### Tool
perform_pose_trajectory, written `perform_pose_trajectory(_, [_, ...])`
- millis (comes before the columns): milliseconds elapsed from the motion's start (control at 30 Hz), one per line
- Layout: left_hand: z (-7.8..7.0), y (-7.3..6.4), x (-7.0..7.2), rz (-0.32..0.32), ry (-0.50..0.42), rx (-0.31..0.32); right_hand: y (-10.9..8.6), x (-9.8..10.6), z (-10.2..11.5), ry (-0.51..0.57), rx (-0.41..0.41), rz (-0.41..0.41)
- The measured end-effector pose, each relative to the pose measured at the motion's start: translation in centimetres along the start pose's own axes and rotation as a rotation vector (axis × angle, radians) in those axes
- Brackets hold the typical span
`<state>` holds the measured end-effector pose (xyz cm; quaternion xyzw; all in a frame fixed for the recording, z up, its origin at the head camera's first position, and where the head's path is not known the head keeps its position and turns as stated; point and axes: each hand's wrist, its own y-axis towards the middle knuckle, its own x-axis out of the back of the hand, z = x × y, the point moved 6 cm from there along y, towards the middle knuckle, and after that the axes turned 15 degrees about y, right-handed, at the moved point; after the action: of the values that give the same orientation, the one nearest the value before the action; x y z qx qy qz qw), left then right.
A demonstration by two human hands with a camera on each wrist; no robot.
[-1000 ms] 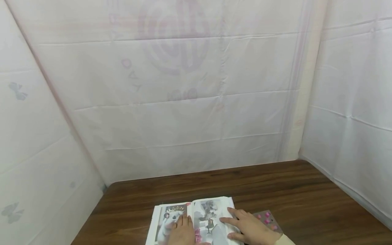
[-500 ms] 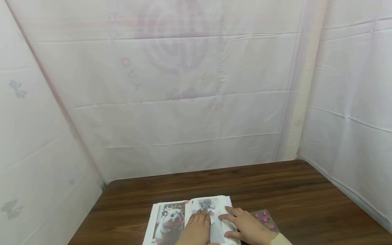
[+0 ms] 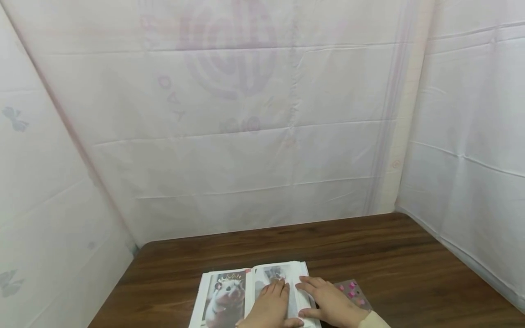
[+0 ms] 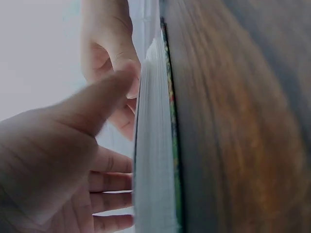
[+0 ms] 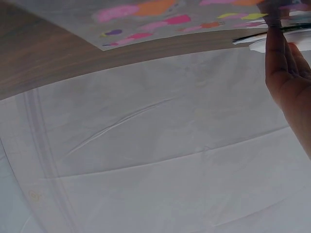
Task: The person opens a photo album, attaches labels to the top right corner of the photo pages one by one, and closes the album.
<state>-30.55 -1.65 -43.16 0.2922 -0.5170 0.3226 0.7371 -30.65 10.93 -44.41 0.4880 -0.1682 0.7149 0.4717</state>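
Note:
An open book lies at the near edge of the head view; a crowned white mouse or hamster picture fills most of its left page. My left hand rests on the right page with fingers stretched out flat. At the right page's outer edge, my right hand touches the paper with fingers spread and slightly bent. In the left wrist view, the book's page block is seen edge-on, with the left thumb beside the right hand. My right hand appears at the right wrist view's edge.
A see-through sheet with pink and orange stickers lies on the brown wooden table, right of the book and partly behind the right hand. White cloth walls enclose the back and both sides.
My left hand has slid rightward from the left page near the fold onto the right page, uncovering the animal picture. My right hand stays at the right page's outer edge.

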Motion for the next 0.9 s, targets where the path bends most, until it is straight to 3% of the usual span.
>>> perform_pose_trajectory(200, [0.2,0.1,-0.9,-0.007,-0.078,-0.01,0.0,0.3,0.0,-0.005,-0.004,0.006])
perform_pose_trajectory(367, [0.5,0.1,-1.1,-0.021,-0.09,-0.013,0.1,0.9,0.2,0.04,-0.01,0.008])
perform_pose_trajectory(600, [0.7,0.0,-1.1,-0.025,-0.077,-0.015,0.4,2.7,-0.5,0.12,-0.132,-0.01])
perform_pose_trajectory(733, [0.6,0.0,-1.1,-0.025,-0.082,-0.013,0.2,3.9,-1.0,0.079,-0.172,-0.046])
perform_pose_trajectory(900, [0.5,-0.1,-0.9,-0.041,-0.075,-0.021,-0.4,5.1,-1.3,-0.052,-0.228,-0.11])
